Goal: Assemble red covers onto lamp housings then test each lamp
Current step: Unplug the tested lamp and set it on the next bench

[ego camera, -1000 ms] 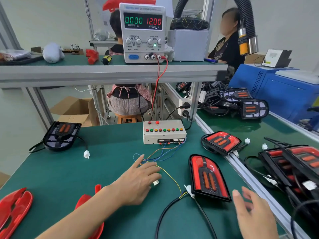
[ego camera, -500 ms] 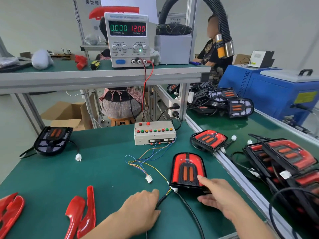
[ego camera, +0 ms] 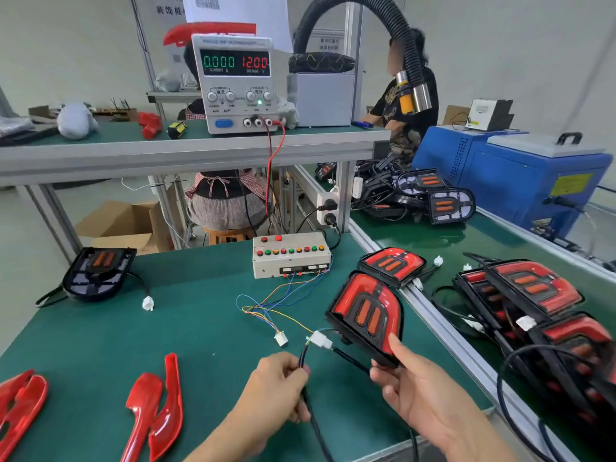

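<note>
Lamp (ego camera: 366, 315): now lifted off counter (ego camera: 100, 335), right grip (ego camera: 430, 395) clasping its edge; left grip (ego camera: 276, 385) pinching cable (ego camera: 305, 358); plug (ego camera: 320, 339) unmated, test pending.

Red-and-black lamp (ego camera: 366, 315), black cable (ego camera: 308, 405), white connector (ego camera: 320, 339), green mat (ego camera: 100, 335), red covers (ego camera: 156, 408).

Two bare forearms enter from the lower edge, with no sleeve, glove, watch or ring showing on either. The left hand (ego camera: 278, 385) and the right hand (ego camera: 420, 393) are uncovered, with short, plain fingernails. Nothing of the person above the forearms is in view.
</note>
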`<state>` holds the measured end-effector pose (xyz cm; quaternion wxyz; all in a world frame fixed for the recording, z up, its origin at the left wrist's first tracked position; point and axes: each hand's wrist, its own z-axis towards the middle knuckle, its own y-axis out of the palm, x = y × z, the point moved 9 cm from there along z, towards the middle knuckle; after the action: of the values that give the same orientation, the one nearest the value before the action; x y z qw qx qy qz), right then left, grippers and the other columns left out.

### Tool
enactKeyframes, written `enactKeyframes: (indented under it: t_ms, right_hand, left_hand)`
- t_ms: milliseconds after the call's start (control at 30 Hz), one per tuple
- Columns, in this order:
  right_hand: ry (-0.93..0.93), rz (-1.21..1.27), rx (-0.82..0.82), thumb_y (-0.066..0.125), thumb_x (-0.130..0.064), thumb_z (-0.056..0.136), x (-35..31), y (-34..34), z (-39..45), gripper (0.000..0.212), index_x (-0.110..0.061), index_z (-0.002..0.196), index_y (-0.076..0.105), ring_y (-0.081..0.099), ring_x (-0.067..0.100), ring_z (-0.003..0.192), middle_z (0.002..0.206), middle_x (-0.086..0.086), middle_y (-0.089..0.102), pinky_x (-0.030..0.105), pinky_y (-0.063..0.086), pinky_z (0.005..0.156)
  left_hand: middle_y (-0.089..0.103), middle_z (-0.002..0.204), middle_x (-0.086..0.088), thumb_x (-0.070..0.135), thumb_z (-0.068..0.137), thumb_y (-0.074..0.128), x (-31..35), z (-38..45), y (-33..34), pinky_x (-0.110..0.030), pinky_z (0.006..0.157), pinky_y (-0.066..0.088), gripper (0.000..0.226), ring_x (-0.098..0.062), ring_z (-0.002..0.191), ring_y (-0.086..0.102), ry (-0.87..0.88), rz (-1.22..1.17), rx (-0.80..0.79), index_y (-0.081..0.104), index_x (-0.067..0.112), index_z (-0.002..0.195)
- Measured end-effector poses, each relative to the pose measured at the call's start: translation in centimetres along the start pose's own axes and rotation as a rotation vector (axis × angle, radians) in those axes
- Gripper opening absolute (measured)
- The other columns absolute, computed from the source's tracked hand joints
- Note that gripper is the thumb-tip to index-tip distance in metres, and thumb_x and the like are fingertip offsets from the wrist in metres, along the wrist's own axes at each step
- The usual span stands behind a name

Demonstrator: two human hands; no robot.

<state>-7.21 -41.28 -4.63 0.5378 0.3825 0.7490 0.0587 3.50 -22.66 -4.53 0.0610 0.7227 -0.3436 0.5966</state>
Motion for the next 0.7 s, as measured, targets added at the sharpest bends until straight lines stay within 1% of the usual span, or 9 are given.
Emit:
enactKeyframes:
  t_ms: [100,167,233,300,400,467,567,633,700]
  right_hand:
    - [-0.102,-0.095,-0.007,0.071,-0.033,0.082,-0.7,0.8,-0.5,0.038,-0.003,0.107,0.072,0.077,0.030,0.087,0.089,0.011,0.074,0.023,0.054,0.051]
    - [-0.140,-0.158,0.000,0.069,-0.036,0.084,-0.7,1.3,-0.5,0.043,-0.005,0.114,0.070,0.075,0.032,0.101,0.106,0.014,0.077,0.035,0.054,0.075]
    - [-0.136,-0.195,0.016,0.066,-0.039,0.086,-0.1,1.8,-0.3,0.047,-0.007,0.120,0.069,0.075,0.029,0.105,0.116,0.014,0.076,0.041,0.046,0.091]
    - [-0.118,-0.189,0.042,0.063,-0.034,0.093,0.5,1.9,-0.1,0.041,-0.005,0.123,0.067,0.075,0.029,0.102,0.117,0.015,0.075,0.041,0.045,0.093]
    - [-0.068,-0.145,0.091,0.063,-0.029,0.096,1.6,1.0,0.4,0.035,-0.003,0.119,0.068,0.077,0.032,0.094,0.104,0.018,0.077,0.040,0.054,0.086]
    - [-0.059,-0.164,0.110,0.066,-0.029,0.092,1.9,0.4,0.5,0.035,-0.001,0.112,0.070,0.077,0.033,0.085,0.086,0.016,0.075,0.033,0.056,0.065]
    - [-0.060,-0.192,0.152,0.063,-0.027,0.098,1.8,-0.5,0.3,0.031,0.001,0.110,0.069,0.075,0.029,0.073,0.076,0.013,0.070,0.024,0.045,0.045]
    - [-0.064,-0.202,0.166,0.062,-0.026,0.099,1.4,-1.0,0.0,0.031,0.002,0.109,0.069,0.070,0.026,0.065,0.073,0.012,0.067,0.023,0.039,0.042]
    - [-0.090,-0.232,0.141,0.063,-0.026,0.099,1.3,-1.1,-0.9,0.032,0.004,0.108,0.071,0.065,0.024,0.060,0.073,0.013,0.066,0.023,0.036,0.040]
  left_hand:
    - [0.059,0.058,-0.014,0.013,0.098,0.055,0.6,-0.3,0.9,-0.027,0.047,0.045,0.012,-0.025,0.049,0.064,0.006,-0.217,0.029,0.055,0.003,0.093]
    - [0.057,0.066,-0.010,0.021,0.095,0.066,1.0,-0.3,2.0,-0.029,0.045,0.045,0.023,-0.028,0.049,0.064,0.017,-0.303,0.022,0.052,0.003,0.099]
    - [0.056,0.071,-0.008,0.026,0.092,0.071,1.2,-0.1,3.0,-0.029,0.045,0.045,0.030,-0.030,0.048,0.064,0.023,-0.296,0.014,0.049,0.012,0.107]
    - [0.055,0.073,-0.008,0.029,0.092,0.069,1.0,0.1,3.2,-0.028,0.043,0.047,0.026,-0.029,0.045,0.064,0.041,-0.188,0.065,0.047,0.023,0.104]
    - [0.057,0.066,-0.002,0.038,0.091,0.067,0.6,0.3,2.5,-0.032,0.045,0.053,0.026,-0.027,0.044,0.066,0.073,-0.045,0.175,0.047,0.031,0.105]
    - [0.058,0.059,0.002,0.044,0.089,0.068,0.6,0.2,2.0,-0.034,0.056,0.057,0.033,-0.025,0.047,0.067,0.115,0.066,0.245,0.045,0.034,0.111]
    - [0.062,0.059,-0.001,0.045,0.089,0.066,1.1,0.1,1.5,-0.043,0.064,0.057,0.026,-0.031,0.058,0.066,0.166,0.213,0.323,0.050,0.026,0.097]
    - [0.065,0.062,-0.006,0.037,0.094,0.062,1.1,0.3,1.3,-0.046,0.065,0.056,0.018,-0.035,0.062,0.064,0.184,0.209,0.347,0.052,0.022,0.089]
    - [0.061,0.060,-0.002,0.034,0.098,0.057,1.0,0.2,1.0,-0.043,0.067,0.053,0.017,-0.030,0.063,0.059,0.209,0.243,0.395,0.050,0.022,0.089]
